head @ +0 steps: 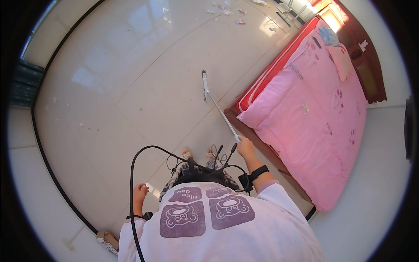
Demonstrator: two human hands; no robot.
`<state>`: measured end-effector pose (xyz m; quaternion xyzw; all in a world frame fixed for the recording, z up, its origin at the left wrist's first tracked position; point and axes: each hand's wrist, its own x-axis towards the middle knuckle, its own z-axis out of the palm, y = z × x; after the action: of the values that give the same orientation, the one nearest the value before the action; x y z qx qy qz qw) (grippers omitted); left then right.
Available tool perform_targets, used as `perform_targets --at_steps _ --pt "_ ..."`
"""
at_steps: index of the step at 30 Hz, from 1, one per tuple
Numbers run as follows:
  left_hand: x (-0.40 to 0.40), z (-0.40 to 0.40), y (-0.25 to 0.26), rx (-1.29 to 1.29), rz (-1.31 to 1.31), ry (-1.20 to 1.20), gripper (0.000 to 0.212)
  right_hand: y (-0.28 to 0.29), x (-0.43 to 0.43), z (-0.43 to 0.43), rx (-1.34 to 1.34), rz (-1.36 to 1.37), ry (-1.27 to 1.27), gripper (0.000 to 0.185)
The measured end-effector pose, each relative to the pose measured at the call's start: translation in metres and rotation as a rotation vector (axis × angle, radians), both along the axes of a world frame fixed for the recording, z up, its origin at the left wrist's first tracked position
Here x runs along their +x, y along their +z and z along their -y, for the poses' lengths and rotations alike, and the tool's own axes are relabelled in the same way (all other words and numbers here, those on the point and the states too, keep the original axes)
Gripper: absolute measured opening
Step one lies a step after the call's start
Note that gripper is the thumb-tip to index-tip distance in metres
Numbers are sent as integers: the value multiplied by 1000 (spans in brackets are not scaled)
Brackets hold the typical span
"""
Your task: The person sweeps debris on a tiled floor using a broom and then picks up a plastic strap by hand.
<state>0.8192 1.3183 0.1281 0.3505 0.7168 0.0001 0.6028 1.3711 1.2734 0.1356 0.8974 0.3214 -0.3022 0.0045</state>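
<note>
My right hand (pixel 245 146) grips the upper end of a broom's metal handle (pixel 224 115). The handle slants down and away to a white broom head (pixel 205 85) with dark bristles, which rests on the tiled floor (pixel 157 91) left of the bed's corner. My left hand (pixel 140 193) hangs at my left side, away from the broom, with its fingers loosely curled and nothing seen in it. Bits of litter (pixel 222 8) and a small pink wrapper (pixel 240 22) lie on the far floor.
To the right stands a bed with a pink quilt (pixel 314 108) and a wooden frame (pixel 248 131). A dustpan (pixel 283 8) is by the far wall. Small scraps (pixel 81 125) dot the left floor. A cardboard box (pixel 108 241) sits lower left. A black cable (pixel 132 183) loops before me.
</note>
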Motion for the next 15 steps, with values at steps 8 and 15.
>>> perform_targets --at_steps 8,15 --pt "25 29 -38 -97 54 95 28 76 18 70 5 47 74 40" --pt "27 38 -42 -89 118 73 30 27 -11 84 -258 57 -86 32"
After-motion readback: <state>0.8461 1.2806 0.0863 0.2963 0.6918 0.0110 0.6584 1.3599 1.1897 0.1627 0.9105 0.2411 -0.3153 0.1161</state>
